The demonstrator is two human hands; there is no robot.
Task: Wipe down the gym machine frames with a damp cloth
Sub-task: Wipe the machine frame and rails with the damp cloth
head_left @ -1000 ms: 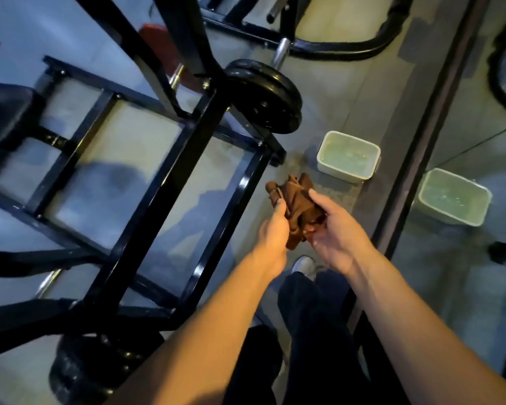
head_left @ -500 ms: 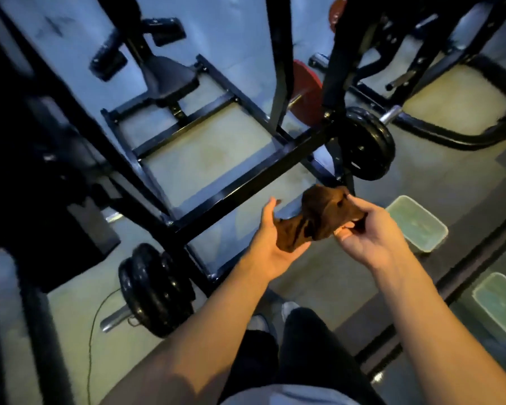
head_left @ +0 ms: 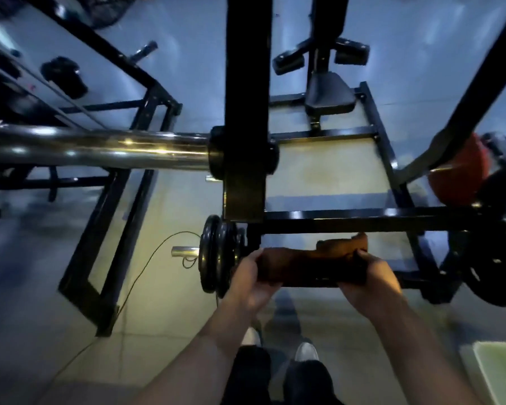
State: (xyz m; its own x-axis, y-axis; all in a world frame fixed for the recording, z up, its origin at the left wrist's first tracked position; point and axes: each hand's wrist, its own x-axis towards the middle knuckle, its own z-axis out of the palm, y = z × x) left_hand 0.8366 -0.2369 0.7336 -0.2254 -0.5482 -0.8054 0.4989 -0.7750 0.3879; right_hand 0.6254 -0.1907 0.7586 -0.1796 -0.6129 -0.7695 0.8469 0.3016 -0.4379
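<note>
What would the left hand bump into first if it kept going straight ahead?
Probably the black crossbar just beyond the left hand and its brown cloth, though depth is unclear.

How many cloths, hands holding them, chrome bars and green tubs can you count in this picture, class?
Brown cloth: 1
Hands gripping it, left hand and right hand: 2
Large chrome bar: 1
Small chrome bar stub: 1
Green tub: 1
Total: 6

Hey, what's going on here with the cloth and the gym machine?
A person stands over a black gym machine frame, holding a brown cloth stretched between both hands. The left hand grips one end and the right hand the other, just in front of a low crossbar. The picture is too blurred to tell whether the cloth touches the frame yet.
</note>
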